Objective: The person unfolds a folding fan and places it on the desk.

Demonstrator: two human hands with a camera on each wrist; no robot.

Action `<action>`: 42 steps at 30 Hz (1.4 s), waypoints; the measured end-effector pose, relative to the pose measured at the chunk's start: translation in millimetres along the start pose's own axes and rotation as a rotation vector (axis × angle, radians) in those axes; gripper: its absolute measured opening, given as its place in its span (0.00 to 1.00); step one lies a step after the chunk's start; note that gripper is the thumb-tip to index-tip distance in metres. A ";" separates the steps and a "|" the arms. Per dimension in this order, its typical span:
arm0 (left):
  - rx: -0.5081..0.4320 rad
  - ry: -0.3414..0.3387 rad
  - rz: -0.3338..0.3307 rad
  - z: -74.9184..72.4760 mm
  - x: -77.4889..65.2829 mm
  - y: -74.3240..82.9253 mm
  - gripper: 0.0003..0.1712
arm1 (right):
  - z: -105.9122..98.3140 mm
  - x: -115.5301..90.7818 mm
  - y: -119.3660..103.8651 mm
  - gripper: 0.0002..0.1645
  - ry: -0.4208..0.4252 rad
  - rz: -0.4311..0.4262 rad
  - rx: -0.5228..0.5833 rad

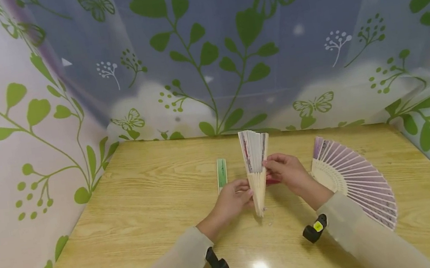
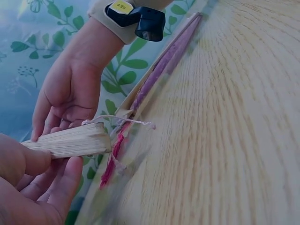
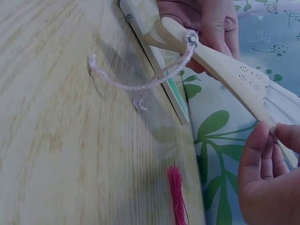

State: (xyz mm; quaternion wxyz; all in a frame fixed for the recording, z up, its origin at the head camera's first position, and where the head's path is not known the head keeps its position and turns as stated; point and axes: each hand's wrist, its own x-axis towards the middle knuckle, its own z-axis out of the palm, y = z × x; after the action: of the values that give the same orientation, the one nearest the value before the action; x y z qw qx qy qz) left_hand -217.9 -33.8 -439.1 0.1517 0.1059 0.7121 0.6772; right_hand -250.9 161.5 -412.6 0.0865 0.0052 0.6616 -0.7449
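A partly folded hand fan (image 1: pixel 258 181) with pale wooden ribs and a white, dark-patterned leaf is held upright over the table. My left hand (image 1: pixel 230 204) pinches its ribs low down, near the pivot end. Higher up, my right hand (image 1: pixel 291 173) pinches the outer rib between thumb and fingers. The right wrist view shows cut-out dots on the ribs and a pale pink cord (image 3: pixel 136 86) hanging from the pivot. A red tassel (image 3: pixel 176 194) lies on the table behind the fan, partly covered by my right hand in the head view.
To the right, a purple fan (image 1: pixel 364 182) lies spread open, partly under my right forearm in the head view. A folded green fan (image 1: pixel 222 171) lies left of the held fan. Patterned cloth (image 1: pixel 208 85) hangs along the wooden table's (image 1: pixel 144 184) back edge.
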 end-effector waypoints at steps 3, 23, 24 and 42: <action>0.016 0.018 0.007 -0.4 0.8 -0.1 0.17 | -0.4 0.2 0.5 0.06 0.016 -0.001 0.008; -0.010 0.057 0.016 -1.4 1.8 3.3 0.17 | -0.9 -1.5 1.1 0.09 0.136 0.057 0.067; -0.005 0.060 0.012 -1.8 2.1 3.4 0.17 | -0.8 -1.6 0.7 0.09 0.137 0.056 0.067; -0.064 0.091 0.026 -8.1 5.2 -3.6 0.14 | 0.3 -6.8 1.4 0.08 0.127 0.008 0.051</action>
State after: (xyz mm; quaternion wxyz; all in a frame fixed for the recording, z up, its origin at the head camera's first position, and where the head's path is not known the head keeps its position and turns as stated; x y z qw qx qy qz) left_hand -225.5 -39.7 -442.7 0.1138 0.0794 0.6949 0.7056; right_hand -244.0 161.9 -413.1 0.0470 0.0575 0.6466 -0.7592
